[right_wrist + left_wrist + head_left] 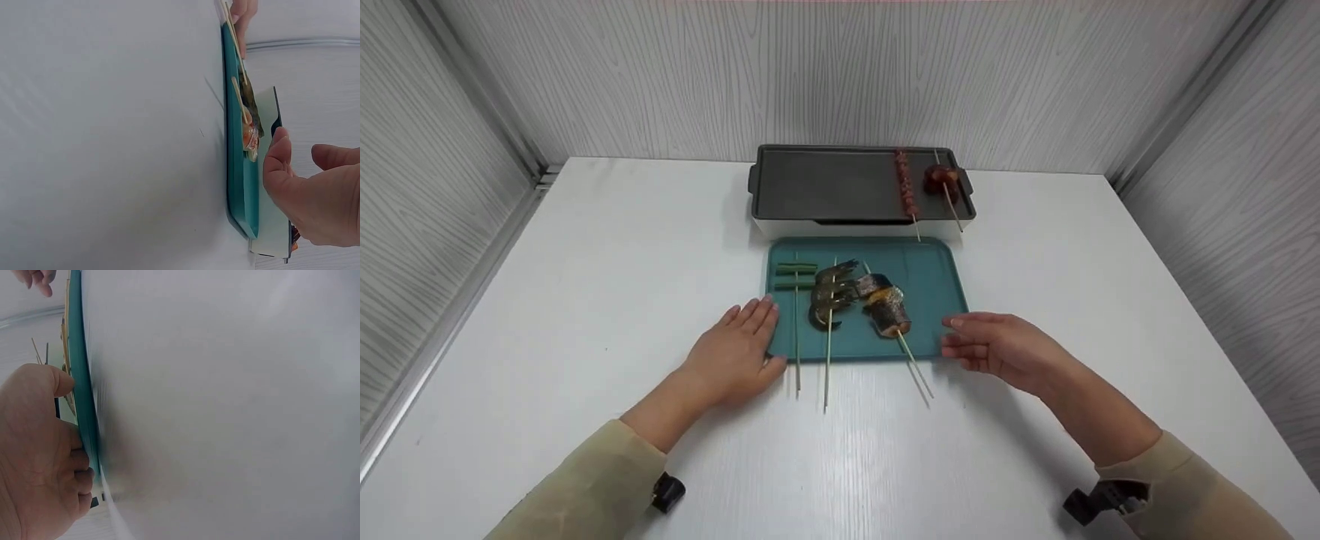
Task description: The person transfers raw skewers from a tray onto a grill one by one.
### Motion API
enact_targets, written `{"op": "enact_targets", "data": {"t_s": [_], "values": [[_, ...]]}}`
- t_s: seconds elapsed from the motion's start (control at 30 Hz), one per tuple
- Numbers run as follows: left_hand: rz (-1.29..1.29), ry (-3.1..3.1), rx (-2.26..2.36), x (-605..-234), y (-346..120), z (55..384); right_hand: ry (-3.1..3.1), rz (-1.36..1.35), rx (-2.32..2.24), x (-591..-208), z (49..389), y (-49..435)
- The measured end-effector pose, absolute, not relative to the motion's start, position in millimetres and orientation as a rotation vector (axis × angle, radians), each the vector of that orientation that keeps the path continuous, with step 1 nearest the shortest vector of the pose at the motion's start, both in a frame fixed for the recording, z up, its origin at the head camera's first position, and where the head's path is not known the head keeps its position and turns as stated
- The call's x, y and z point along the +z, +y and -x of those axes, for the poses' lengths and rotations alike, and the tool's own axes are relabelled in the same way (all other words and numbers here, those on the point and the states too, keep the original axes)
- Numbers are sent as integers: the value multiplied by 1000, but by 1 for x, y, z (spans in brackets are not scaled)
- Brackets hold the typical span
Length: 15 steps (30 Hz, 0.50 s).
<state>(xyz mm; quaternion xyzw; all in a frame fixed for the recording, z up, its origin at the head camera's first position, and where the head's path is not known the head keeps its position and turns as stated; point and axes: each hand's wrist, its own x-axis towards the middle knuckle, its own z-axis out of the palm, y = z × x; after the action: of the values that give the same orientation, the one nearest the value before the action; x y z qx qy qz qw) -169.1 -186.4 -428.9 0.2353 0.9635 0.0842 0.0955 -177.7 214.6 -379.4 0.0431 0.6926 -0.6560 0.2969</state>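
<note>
A teal tray [934,292] lies on the white table. On it are a skewer with short green stalks [796,268], a shrimp skewer [826,296] and a skewer of silvery-skinned fish chunks [889,313]; their sticks reach past the front rim. My left hand [735,352] rests at the tray's front left corner, fingers fairly straight along the side; in the left wrist view its thumb [63,382] is at the rim. Near the front right corner hovers my right hand [1009,349], fingers loosely bent around nothing. The right wrist view shows it apart from the tray [237,185].
Directly behind the tray stands a black-topped grill [825,184] with a pale base. At its right end lie a thin red skewer [906,184] and a dark red, chunky skewer [941,180]. Wood-grain panels [660,82] enclose the table at the back and sides.
</note>
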Motion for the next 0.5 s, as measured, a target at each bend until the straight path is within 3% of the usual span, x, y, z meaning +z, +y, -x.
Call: {"op": "enact_targets", "data": {"t_s": [0.5], "values": [[-689, 2851, 243, -431, -185, 170, 1822, -86, -1604, -399, 159, 210]]}}
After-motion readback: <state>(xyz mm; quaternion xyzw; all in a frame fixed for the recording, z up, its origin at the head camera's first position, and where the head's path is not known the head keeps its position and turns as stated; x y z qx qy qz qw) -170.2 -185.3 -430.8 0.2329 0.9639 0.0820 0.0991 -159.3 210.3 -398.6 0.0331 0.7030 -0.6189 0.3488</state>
